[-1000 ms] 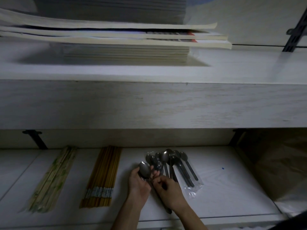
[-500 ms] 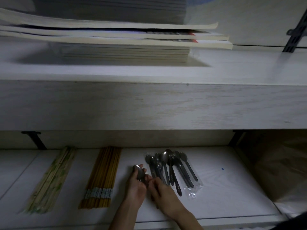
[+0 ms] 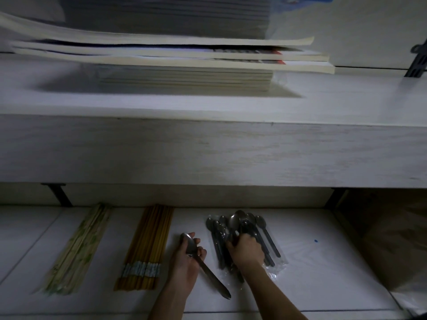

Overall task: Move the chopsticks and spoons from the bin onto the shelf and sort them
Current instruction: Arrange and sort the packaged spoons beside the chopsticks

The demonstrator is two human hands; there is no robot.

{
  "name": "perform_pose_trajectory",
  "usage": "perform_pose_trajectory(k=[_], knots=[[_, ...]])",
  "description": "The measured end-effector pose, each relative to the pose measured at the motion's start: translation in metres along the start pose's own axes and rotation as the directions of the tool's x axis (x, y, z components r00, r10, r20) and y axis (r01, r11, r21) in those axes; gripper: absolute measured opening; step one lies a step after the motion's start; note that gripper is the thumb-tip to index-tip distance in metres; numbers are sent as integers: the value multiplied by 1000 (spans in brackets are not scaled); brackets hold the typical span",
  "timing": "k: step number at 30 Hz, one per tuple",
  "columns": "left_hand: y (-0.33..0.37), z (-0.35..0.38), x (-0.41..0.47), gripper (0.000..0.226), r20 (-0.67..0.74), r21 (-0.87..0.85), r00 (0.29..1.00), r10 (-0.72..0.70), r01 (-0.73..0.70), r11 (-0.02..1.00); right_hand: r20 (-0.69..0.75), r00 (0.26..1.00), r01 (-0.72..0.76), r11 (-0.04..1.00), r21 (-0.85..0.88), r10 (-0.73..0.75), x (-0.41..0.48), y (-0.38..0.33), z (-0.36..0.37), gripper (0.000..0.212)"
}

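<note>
On the white lower shelf (image 3: 323, 262) lie a pale bundle of chopsticks (image 3: 77, 250) at the left and a yellow bundle of chopsticks (image 3: 147, 248) with a paper band beside it. My left hand (image 3: 187, 262) grips a large metal spoon (image 3: 201, 262) near its bowl, the handle pointing toward me. To the right, several metal spoons (image 3: 240, 227) lie in a pile on a clear plastic bag (image 3: 275, 266). My right hand (image 3: 246, 251) rests on this pile, its fingers curled round spoon handles. The bin is out of view.
A thick upper shelf board (image 3: 208, 153) overhangs the lower shelf and carries a stack of books (image 3: 173, 63). Black brackets (image 3: 59, 195) stand at the back. A brown bag (image 3: 392, 239) fills the space at the right.
My left hand has moved left with the large spoon and laid it toward the shelf beside the yellow chopsticks. My right hand let go of it and moved right onto the spoon pile.
</note>
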State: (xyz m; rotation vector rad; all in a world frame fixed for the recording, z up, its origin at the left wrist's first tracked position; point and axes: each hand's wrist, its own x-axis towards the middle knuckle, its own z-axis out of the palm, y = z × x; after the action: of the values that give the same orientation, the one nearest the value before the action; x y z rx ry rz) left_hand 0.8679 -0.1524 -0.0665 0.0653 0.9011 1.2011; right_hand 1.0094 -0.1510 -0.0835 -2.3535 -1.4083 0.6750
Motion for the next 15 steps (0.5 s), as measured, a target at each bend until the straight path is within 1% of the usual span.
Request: perform_pose_trajectory(k=[3, 7, 10, 12, 14, 15], knots=[[2, -2, 0, 26, -17, 9, 1000, -5, 5, 1000, 33, 998, -51, 998, 23, 50, 5, -3, -3, 30], [4, -1, -3, 27, -7, -12, 1000, -7, 7, 1000, 74, 992, -101, 994, 41, 98, 10, -3, -8, 35], [5, 0, -4, 26, -17, -4, 1000, 0, 0, 1000, 136, 983, -143, 981, 131, 125, 14, 0, -8, 40], [6, -1, -4, 26, -19, -3, 1000, -7, 7, 1000, 186, 977, -152, 959, 237, 109, 16, 3, -9, 34], [7, -2, -4, 26, -18, -3, 1000, -14, 14, 1000, 210, 975, -125, 955, 268, 69, 16, 4, -12, 29], [7, -2, -4, 25, -18, -1, 1000, -13, 13, 1000, 200, 979, -108, 953, 284, 52, 16, 5, -14, 25]])
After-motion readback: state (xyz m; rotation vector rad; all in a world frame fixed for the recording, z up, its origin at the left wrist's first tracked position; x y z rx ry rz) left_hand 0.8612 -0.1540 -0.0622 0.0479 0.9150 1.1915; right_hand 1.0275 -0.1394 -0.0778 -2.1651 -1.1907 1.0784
